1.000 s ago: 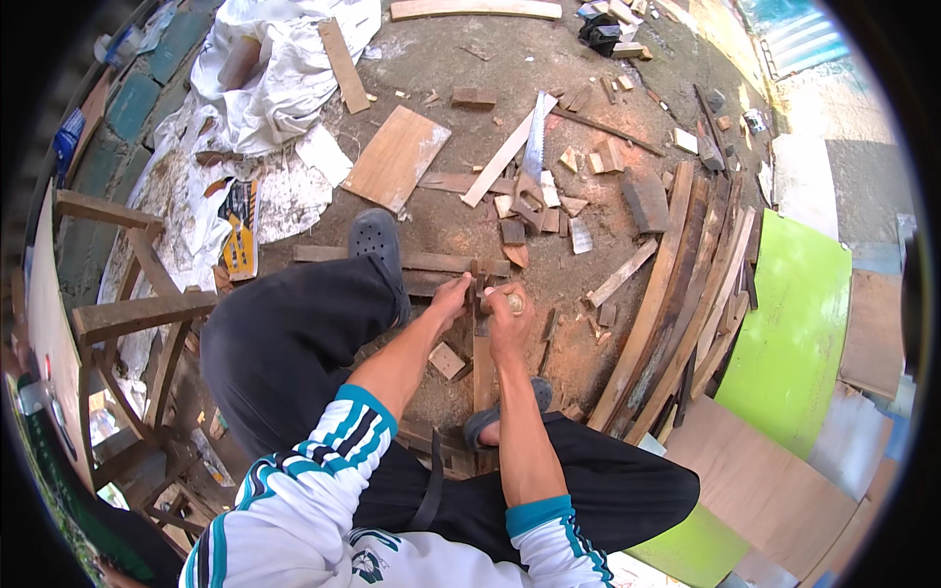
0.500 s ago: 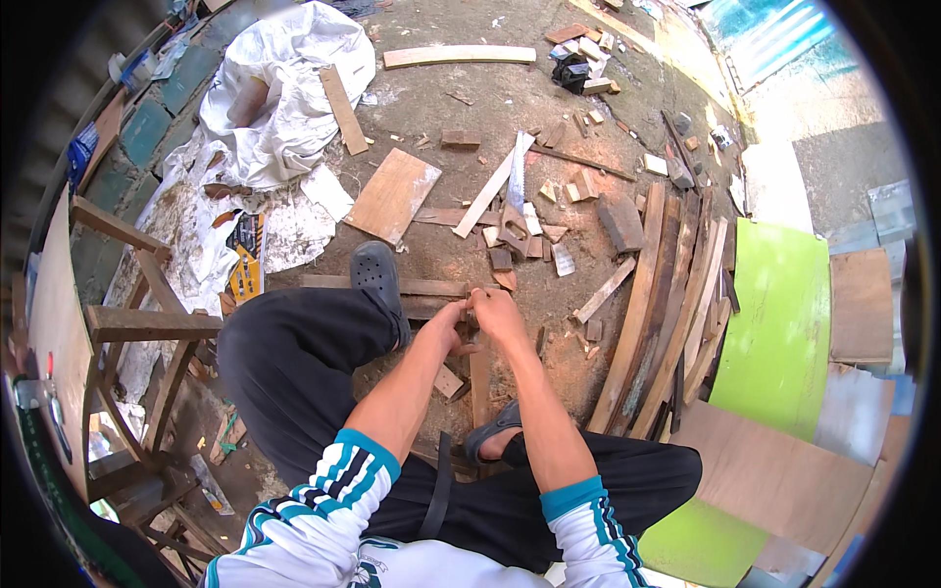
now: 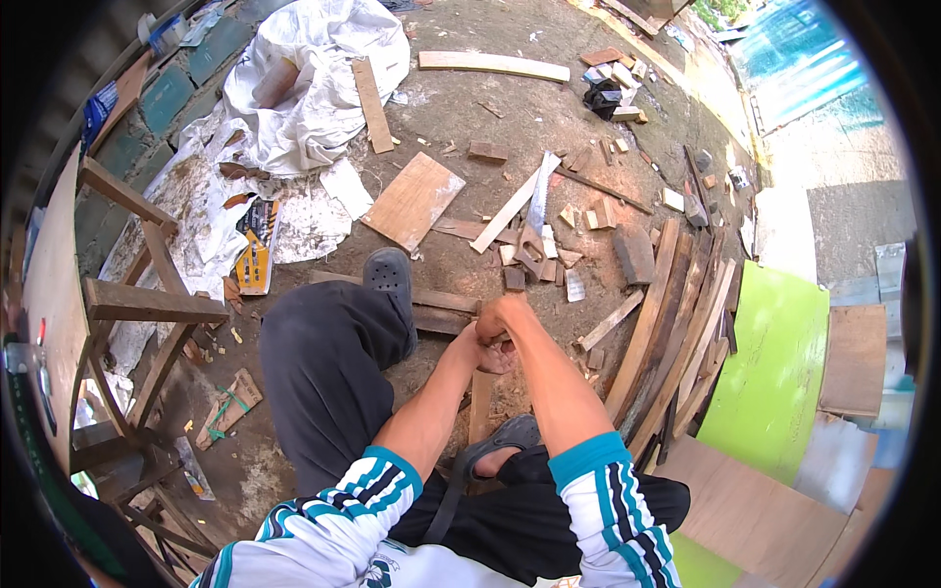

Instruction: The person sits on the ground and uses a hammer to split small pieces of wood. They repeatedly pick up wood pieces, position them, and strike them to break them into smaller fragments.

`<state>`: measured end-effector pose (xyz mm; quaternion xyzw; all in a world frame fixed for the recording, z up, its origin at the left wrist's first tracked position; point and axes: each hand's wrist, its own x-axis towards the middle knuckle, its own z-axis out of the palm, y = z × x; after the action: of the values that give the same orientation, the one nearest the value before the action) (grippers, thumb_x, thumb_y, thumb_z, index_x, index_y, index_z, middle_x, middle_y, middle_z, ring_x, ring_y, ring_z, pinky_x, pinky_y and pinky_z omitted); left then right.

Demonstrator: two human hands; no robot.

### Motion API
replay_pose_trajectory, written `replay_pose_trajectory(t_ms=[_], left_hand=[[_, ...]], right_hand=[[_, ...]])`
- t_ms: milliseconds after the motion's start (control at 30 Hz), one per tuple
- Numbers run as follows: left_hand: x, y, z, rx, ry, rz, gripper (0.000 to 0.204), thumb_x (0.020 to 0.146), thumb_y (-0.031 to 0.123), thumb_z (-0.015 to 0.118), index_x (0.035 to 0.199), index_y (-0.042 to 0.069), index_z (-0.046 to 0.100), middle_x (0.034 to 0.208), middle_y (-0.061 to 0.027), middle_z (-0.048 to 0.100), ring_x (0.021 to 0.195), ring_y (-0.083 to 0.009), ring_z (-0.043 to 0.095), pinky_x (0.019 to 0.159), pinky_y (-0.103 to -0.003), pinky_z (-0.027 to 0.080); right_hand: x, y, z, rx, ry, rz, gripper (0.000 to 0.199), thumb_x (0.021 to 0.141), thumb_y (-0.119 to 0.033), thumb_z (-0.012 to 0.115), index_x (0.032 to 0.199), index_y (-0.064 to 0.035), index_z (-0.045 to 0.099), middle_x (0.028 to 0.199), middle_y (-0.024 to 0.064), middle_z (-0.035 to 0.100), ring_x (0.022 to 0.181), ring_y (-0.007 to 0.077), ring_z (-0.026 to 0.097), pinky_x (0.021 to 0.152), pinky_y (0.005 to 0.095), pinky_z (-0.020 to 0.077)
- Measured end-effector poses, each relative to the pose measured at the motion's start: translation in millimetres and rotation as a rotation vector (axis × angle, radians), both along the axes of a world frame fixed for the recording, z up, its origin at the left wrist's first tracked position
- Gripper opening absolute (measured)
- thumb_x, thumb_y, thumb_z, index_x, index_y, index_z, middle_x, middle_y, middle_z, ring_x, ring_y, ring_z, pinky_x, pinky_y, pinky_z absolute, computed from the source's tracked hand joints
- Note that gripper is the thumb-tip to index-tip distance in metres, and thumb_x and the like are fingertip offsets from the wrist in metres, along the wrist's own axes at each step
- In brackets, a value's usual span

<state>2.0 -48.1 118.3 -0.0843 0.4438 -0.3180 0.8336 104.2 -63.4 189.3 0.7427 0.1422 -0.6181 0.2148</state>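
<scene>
My right hand [image 3: 503, 317] is bent at the wrist, its fingers curled down against my left hand. The left hand [image 3: 493, 357] is turned partly palm up, with its fingers bent under the right one. Whatever they pinch between them is too small or hidden to make out. Both hands are low between my knees, above a narrow wooden strip [image 3: 479, 407] that points toward me. Beside my left hand, dark wooden battens [image 3: 439, 320] lie crosswise near my clog [image 3: 388, 277]. Just beyond the hands are a small wood block [image 3: 515, 278] and a handsaw [image 3: 535, 218].
Wood offcuts [image 3: 600, 214] are scattered ahead. Long boards [image 3: 655, 323] lie to the right, next to a lime-green panel [image 3: 767, 343]. A plywood piece [image 3: 415, 201] and a white sack [image 3: 312, 98] are ahead left. A wooden frame [image 3: 152, 301] stands at the left.
My hands have drawn slightly nearer to me, and the right wrist has bent more, with the left palm turning up. The whole view has shifted a little.
</scene>
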Motion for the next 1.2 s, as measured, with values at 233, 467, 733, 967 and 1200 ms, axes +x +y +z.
replay_pose_trajectory(t_ms=[233, 467, 733, 967, 1200], left_hand=[[7, 6, -29, 0.205, -0.123, 0.041, 0.019, 0.097, 0.028, 0.055, 0.103, 0.011, 0.059, 0.093, -0.0063, 0.066, 0.081, -0.0282, 0.067, 0.078, -0.043, 0.058], [11, -9, -78, 0.221, -0.131, 0.087, 0.016, 0.097, 0.028, 0.058, 0.095, 0.012, 0.058, 0.086, -0.0067, 0.066, 0.076, -0.0264, 0.067, 0.069, -0.04, 0.055], [-32, -16, -83, 0.268, -0.224, 0.006, 0.018, 0.096, 0.029, 0.06, 0.091, 0.012, 0.058, 0.081, -0.0065, 0.065, 0.074, -0.0253, 0.067, 0.067, -0.039, 0.054], [-62, -12, -71, 0.405, -0.392, -0.219, 0.02, 0.096, 0.031, 0.062, 0.088, 0.013, 0.058, 0.077, -0.0063, 0.065, 0.072, -0.0243, 0.067, 0.065, -0.038, 0.053], [-73, -21, -23, 0.836, -0.507, -0.771, 0.053, 0.088, 0.051, 0.073, 0.105, 0.001, 0.069, 0.099, -0.0141, 0.072, 0.09, -0.0269, 0.07, 0.078, -0.047, 0.057]], right_hand=[[7, 13, -21, -0.266, 0.249, -0.3, 0.023, 0.084, -0.01, 0.063, 0.104, -0.0015, 0.068, 0.078, 0.0161, 0.068, 0.07, 0.0244, 0.067, 0.07, 0.0393, 0.0527], [-3, 10, 22, 0.086, 0.086, -0.048, 0.009, 0.076, -0.011, 0.072, 0.077, -0.0027, 0.074, 0.077, 0.0184, 0.07, 0.07, 0.0258, 0.069, 0.065, 0.0421, 0.0519], [-64, -17, 42, 0.245, -0.146, -0.2, 0.018, 0.075, -0.01, 0.068, 0.088, -0.0001, 0.077, 0.101, 0.0211, 0.074, 0.096, 0.036, 0.072, 0.078, 0.0444, 0.0562], [-160, -62, 4, 0.602, -0.623, -0.606, 0.062, 0.078, -0.013, 0.064, 0.134, 0.0077, 0.05, 0.111, 0.0325, 0.067, 0.104, 0.0458, 0.067, 0.088, 0.0502, 0.0535], [-196, -116, -2, 0.635, -0.553, -0.737, 0.066, 0.082, -0.015, 0.06, 0.143, 0.0012, 0.04, 0.11, 0.0347, 0.065, 0.105, 0.0498, 0.063, 0.091, 0.0549, 0.0495]])
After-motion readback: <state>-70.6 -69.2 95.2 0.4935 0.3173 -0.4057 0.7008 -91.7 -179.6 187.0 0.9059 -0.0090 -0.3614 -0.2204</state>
